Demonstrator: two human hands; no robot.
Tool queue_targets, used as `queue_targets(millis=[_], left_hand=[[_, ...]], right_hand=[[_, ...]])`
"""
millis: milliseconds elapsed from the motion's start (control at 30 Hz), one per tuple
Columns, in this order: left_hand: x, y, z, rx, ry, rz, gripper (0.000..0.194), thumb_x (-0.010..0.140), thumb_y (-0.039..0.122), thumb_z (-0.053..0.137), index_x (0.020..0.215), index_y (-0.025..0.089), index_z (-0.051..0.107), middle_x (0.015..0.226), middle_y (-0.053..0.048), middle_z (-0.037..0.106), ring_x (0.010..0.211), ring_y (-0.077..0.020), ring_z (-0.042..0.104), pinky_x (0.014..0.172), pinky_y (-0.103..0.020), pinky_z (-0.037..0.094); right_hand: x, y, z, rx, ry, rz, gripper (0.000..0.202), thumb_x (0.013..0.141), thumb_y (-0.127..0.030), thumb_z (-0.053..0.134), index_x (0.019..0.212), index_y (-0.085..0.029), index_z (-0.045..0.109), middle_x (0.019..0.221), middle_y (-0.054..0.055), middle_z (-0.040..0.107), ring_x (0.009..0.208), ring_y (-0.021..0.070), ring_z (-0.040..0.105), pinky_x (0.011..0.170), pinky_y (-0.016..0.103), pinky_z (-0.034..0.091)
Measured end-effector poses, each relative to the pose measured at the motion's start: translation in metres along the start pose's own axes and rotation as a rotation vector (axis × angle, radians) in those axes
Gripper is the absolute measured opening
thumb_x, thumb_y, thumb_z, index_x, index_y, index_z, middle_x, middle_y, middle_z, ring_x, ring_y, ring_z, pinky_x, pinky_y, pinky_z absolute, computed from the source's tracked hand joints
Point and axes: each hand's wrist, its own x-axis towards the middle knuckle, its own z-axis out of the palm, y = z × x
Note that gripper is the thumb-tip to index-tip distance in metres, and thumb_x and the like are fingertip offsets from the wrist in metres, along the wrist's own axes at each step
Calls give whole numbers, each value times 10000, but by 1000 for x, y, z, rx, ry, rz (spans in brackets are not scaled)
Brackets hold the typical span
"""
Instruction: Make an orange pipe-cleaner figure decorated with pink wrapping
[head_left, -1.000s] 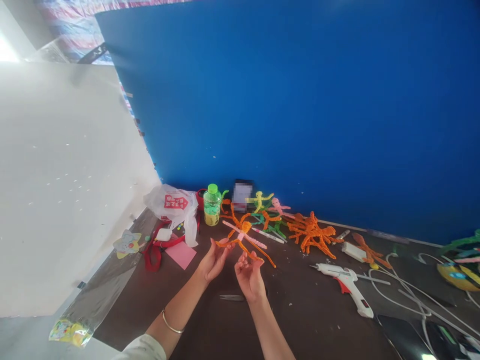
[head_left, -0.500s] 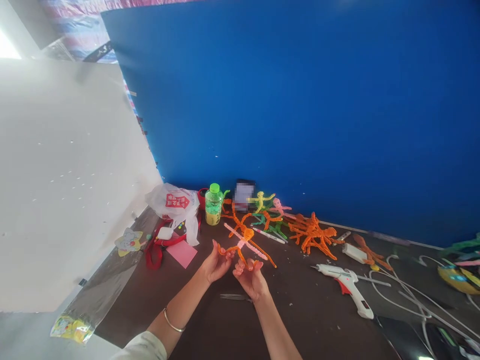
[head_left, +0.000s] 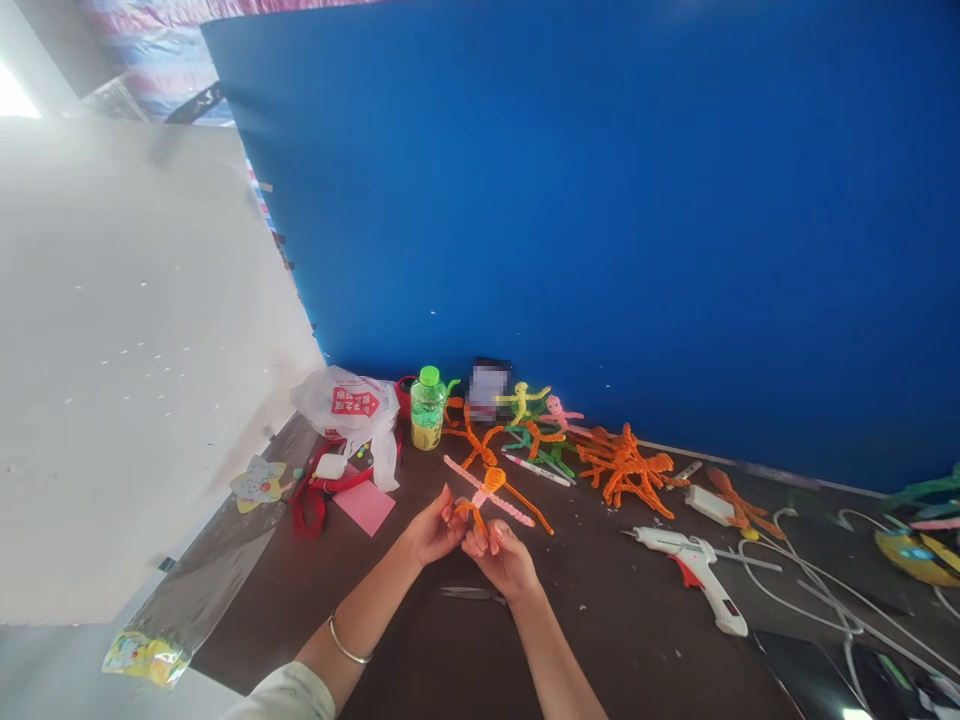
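Held low over the dark table is a pipe-cleaner figure (head_left: 493,482) with an orange coiled head and a pink strand crossing it. My left hand (head_left: 437,528) pinches one of its short orange ends. My right hand (head_left: 498,556) grips the other orange end close by, so both hands nearly meet below the figure. The pink strand slants from upper left to lower right, and a long orange strand sticks out to the right. Fingertips hide parts of the orange ends. Just under my hands lie scissors (head_left: 471,593).
A green-capped bottle (head_left: 427,408), a white plastic bag (head_left: 349,405) and pink paper (head_left: 366,508) are on the left. Behind lie a marker (head_left: 537,470) and small pipe-cleaner figures. An orange pipe-cleaner pile (head_left: 626,472), a glue gun (head_left: 690,573) and cables (head_left: 821,590) are on the right.
My hands have come closer together, and the figure's orange ends are drawn inward with them. The pink strand has shifted slightly left and down.
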Motion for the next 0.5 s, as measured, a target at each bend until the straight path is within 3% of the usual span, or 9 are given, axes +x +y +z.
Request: queue_targets(millis=[167, 333, 400, 500], left_hand=[[0, 9, -6, 10, 22, 8, 391, 750, 389, 573, 483, 113, 495, 609, -12, 451, 516, -47, 388, 498, -159, 371], [0, 18, -9, 3, 30, 13, 333, 742, 345, 596, 523, 108, 513, 668, -41, 503, 556, -55, 436, 505, -156, 382], [1, 17, -11, 29, 5, 0, 329, 733, 346, 606, 527, 106, 515, 679, -49, 513, 577, -62, 456, 513, -159, 383], [0, 15, -12, 103, -42, -16, 299, 710, 327, 634, 541, 103, 529, 659, -46, 522, 623, -78, 499, 559, -168, 391]], right_hand=[[-2, -13, 10, -13, 89, 47, 319, 721, -444, 597, 543, -188, 526, 573, -6, 518, 531, 110, 444, 541, 261, 361], [1, -31, 15, -103, 286, -13, 357, 731, -516, 559, 919, -218, 619, 907, 45, 634, 699, 139, 555, 605, 265, 438], [5, -33, 13, -130, 373, -81, 326, 708, -446, 620, 924, -202, 632, 962, 57, 638, 772, 145, 576, 641, 254, 460], [11, -31, 6, -101, 451, -201, 225, 648, -348, 700, 812, -202, 651, 892, 17, 656, 714, 111, 587, 640, 217, 479]])
